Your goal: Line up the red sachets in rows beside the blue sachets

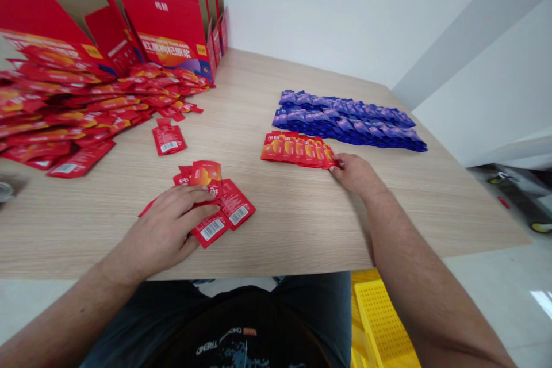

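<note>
My left hand (172, 224) lies over a loose bunch of red sachets (238, 207) near the table's front edge, its fingers curled onto them. Some of these sachets show barcodes, and one shows its orange front; the palm hides part of the bunch. Farther right, my right hand (356, 172) pinches the right end of a neat overlapping row of red sachets (297, 149), thumb and fingertips on the last one. Just behind that row lie two overlapping rows of blue-purple sachets (345, 118). A single red sachet (169, 138) lies barcode up beyond my left hand.
A big heap of red sachets (99, 106) covers the table's left side. Behind it stand open red cartons (168, 17) by the white wall. A yellow perforated crate (383, 322) sits below the front edge. Wheeled equipment (517, 195) is on the floor at right.
</note>
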`<state>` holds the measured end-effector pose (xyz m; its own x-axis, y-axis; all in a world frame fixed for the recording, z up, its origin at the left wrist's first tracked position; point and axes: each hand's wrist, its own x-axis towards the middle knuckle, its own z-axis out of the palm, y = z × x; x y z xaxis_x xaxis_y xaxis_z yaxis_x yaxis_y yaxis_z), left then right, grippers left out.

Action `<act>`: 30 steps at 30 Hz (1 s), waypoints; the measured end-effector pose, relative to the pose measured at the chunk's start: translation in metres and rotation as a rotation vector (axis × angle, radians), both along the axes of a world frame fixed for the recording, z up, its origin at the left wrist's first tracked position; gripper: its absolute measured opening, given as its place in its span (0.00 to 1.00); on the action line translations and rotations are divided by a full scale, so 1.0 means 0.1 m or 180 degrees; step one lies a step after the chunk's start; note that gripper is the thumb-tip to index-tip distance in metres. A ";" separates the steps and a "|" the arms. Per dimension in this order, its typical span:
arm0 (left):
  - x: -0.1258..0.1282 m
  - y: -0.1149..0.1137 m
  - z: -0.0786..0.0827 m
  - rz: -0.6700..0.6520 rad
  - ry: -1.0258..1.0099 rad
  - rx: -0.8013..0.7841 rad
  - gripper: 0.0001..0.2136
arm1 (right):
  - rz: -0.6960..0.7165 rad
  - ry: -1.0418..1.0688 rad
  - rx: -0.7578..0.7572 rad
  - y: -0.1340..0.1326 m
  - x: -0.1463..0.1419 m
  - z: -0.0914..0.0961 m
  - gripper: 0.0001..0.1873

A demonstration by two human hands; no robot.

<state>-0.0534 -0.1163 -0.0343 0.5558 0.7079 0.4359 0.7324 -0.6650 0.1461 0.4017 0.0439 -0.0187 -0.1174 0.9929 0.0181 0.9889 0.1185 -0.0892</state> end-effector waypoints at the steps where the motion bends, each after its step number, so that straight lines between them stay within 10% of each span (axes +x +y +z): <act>1: 0.00 0.00 0.00 0.0002 -0.0017 -0.0007 0.16 | -0.0004 0.0006 0.0010 0.00 -0.01 0.00 0.24; 12: 0.06 -0.06 0.11 -0.0057 0.0162 -0.0290 0.20 | 0.0162 0.0804 0.0443 -0.39 -0.17 0.14 0.30; 22: 0.07 -0.11 0.24 -0.0140 0.0093 -0.0670 0.28 | 0.2105 0.1166 0.0005 -1.28 -1.51 0.03 0.31; 30: 0.09 -0.07 0.27 -0.0112 0.0099 -0.0692 0.25 | 0.2004 0.0570 0.0128 -1.39 -2.02 0.03 0.21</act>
